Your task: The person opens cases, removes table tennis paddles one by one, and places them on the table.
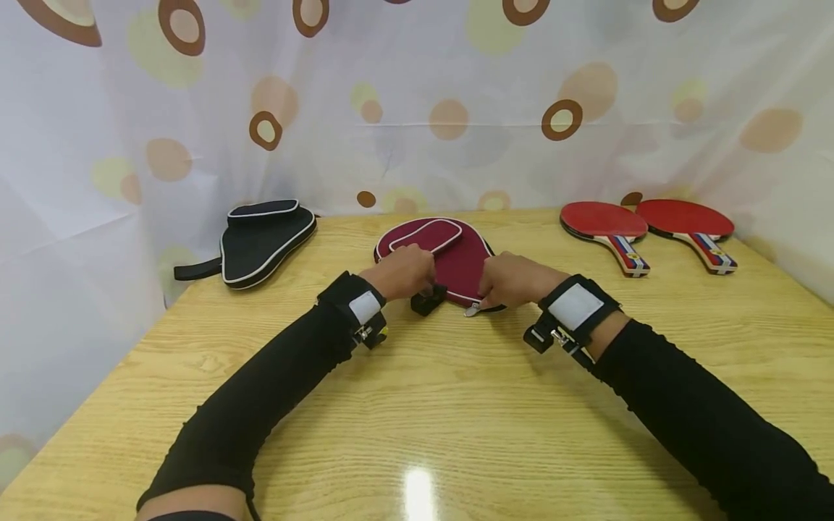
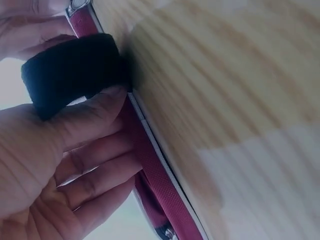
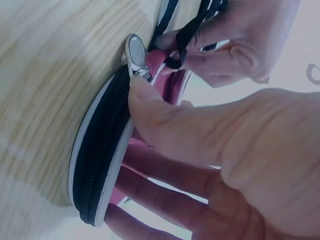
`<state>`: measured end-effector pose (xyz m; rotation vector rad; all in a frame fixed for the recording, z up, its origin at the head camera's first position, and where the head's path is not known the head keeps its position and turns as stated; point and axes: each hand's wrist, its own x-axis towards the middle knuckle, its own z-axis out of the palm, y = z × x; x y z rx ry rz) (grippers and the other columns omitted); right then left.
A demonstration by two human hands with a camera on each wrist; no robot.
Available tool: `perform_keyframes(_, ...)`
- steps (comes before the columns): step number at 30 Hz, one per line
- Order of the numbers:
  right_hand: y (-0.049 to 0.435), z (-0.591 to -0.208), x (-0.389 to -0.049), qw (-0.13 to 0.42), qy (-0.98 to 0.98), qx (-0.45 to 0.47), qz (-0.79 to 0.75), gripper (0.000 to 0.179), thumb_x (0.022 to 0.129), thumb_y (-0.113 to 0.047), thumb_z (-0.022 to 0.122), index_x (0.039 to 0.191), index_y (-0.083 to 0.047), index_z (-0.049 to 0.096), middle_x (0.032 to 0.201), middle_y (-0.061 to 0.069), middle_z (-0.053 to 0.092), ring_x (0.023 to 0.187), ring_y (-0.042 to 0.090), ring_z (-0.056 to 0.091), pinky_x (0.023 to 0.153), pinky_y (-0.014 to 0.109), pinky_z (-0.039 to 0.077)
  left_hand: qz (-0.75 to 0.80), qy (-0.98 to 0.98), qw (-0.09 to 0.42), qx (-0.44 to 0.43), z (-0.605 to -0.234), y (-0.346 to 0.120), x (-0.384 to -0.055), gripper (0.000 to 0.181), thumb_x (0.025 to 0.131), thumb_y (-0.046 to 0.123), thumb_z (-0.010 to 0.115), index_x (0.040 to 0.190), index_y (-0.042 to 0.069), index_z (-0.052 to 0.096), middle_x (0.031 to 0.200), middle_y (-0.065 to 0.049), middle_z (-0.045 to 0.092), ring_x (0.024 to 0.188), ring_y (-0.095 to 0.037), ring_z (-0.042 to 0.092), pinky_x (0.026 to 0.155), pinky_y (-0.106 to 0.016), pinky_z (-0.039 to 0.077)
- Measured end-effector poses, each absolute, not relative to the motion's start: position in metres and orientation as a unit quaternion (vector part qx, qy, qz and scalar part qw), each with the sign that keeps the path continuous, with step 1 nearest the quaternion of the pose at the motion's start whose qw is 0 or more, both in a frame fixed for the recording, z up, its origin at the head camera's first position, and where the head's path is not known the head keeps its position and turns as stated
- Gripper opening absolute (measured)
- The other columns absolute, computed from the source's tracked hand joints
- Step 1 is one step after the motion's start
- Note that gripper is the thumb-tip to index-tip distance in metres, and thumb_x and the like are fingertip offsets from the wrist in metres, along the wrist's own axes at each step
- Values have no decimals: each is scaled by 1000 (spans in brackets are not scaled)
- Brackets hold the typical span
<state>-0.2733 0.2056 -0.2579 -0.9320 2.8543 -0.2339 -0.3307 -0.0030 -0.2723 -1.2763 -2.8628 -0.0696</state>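
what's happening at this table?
A person is handling a maroon case on the table. The right hand pinches its edge at the metal zipper pull; the left hand grips it beside a black strap. A black case lies left, two red paddles right.

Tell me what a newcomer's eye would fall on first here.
Probably the maroon case near the middle of the table, where the left hand holds a black strap and the right hand grips the edge beside a zipper pull. Next, perhaps, the two red paddles at back right and the black case at back left.
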Motion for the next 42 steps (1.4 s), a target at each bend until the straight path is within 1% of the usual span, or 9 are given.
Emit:
perform_keyframes(8, 216, -255, -281, 59, 949, -303, -62, 40, 87, 3, 71, 57, -11, 49, 60, -7, 29, 59, 10, 30, 58, 25, 26, -17, -889, 28, -456, -272, -2, -327, 15, 91, -3, 67, 91, 4, 81, 85, -7, 76, 74, -15, 63, 71, -30, 53)
perform_keyframes(16, 226, -257, -287, 53, 954, -284, -78, 26, 87, 8, 69, 65, -5, 65, 60, -7, 30, 62, 12, 29, 59, 27, 28, -31, -881, 12, -473, -268, 2, -320, 13, 92, 2, 70, 98, 4, 81, 95, -7, 77, 82, -13, 69, 76, -29, 55)
perform_keyframes(23, 226, -259, -287, 38, 947, -308, -83, 51, 85, 12, 64, 56, -18, 34, 63, -6, 17, 60, 11, 18, 59, 27, 21, -51, -872, -8, -487, -268, -10, -323, 8, 91, 5, 74, 83, 3, 77, 69, 2, 57, 66, -10, 43, 63, -23, 37)
perform_keyframes(26, 226, -258, -287, 59, 947, -305, -81, 50, 87, 12, 59, 57, -20, 34, 63, -7, 18, 61, 10, 18, 60, 27, 20, -49, -881, -6, -470, -266, -23, -327, 8, 87, 8, 79, 82, 4, 75, 70, 3, 54, 70, -11, 45, 64, -23, 37)
perform_keyframes(29, 226, -257, -287, 85, 948, -299, -73, 37, 91, 7, 54, 60, -15, 49, 63, -6, 30, 60, 11, 25, 60, 28, 25, -44, -894, 1, -446, -264, -40, -332, 10, 84, 10, 83, 83, 3, 75, 76, 0, 62, 73, -13, 50, 67, -25, 42)
perform_keyframes(32, 224, -257, -288, 94, 951, -288, -71, 24, 98, -5, 54, 80, -7, 69, 71, -3, 52, 63, 11, 40, 63, 29, 35, -45, -903, 1, -427, -265, -55, -336, 13, 83, 12, 84, 85, 3, 75, 80, -3, 65, 74, -15, 53, 69, -27, 45)
perform_keyframes(35, 219, -259, -288, 82, 957, -270, -72, 23, 101, -21, 61, 87, -6, 72, 75, -2, 61, 65, 11, 48, 63, 28, 39, -48, -903, 4, -427, -266, -63, -339, 14, 83, 12, 84, 84, 3, 73, 78, -2, 62, 73, -15, 51, 69, -28, 43)
perform_keyframes(38, 213, -263, -287, 60, 963, -253, -64, 33, 95, -25, 72, 68, -11, 58, 61, -5, 46, 58, 11, 40, 57, 26, 32, -45, -900, 8, -433, -267, -67, -340, 16, 83, 12, 84, 83, 2, 71, 76, -4, 59, 73, -17, 49, 69, -29, 41)
perform_keyframes(42, 208, -268, -286, 21, 965, -255, -52, 41, 87, -16, 80, 62, -13, 48, 59, -6, 35, 57, 10, 35, 55, 25, 28, -34, -905, 17, -424, -269, -72, -342, 16, 82, 12, 84, 86, 2, 72, 83, -7, 61, 79, -20, 52, 73, -31, 45)
